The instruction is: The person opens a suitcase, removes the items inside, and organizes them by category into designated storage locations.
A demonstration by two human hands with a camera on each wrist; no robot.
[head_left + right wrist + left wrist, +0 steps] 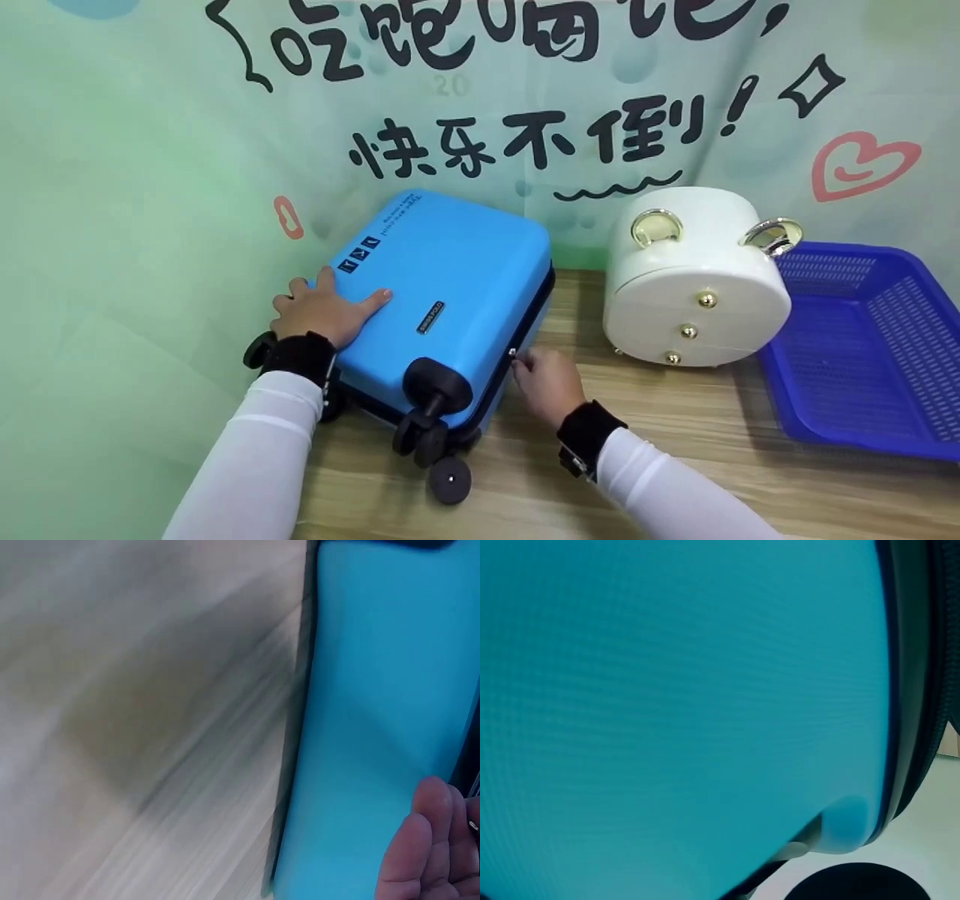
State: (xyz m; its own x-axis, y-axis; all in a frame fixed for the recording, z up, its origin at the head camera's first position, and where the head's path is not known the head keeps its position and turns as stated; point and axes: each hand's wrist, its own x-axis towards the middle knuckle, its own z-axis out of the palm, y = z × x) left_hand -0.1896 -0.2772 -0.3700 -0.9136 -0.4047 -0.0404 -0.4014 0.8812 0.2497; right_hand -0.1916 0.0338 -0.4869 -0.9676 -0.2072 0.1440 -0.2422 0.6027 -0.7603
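A blue hard-shell suitcase (465,247) lies flat on the wooden table, its black wheels towards me. My left hand (319,311) rests on its left edge with the fingers spread and the thumb on the lid. At the right side, my right hand (553,384) pinches a small metal zipper pull (513,352) on the black zipper band. In the right wrist view the curled fingers (405,855) overlap the suitcase's blue side wall (367,690). The suitcase shell (667,705) fills most of the left wrist view, where my left hand does not show.
To the right stands a white rounded case (697,315) with gold knobs and ear-like gold rings. Beyond it is a blue plastic basket (832,390). A printed cloth backdrop (525,150) hangs close behind the suitcase. Wood-grain tabletop (675,427) shows in front of the white case.
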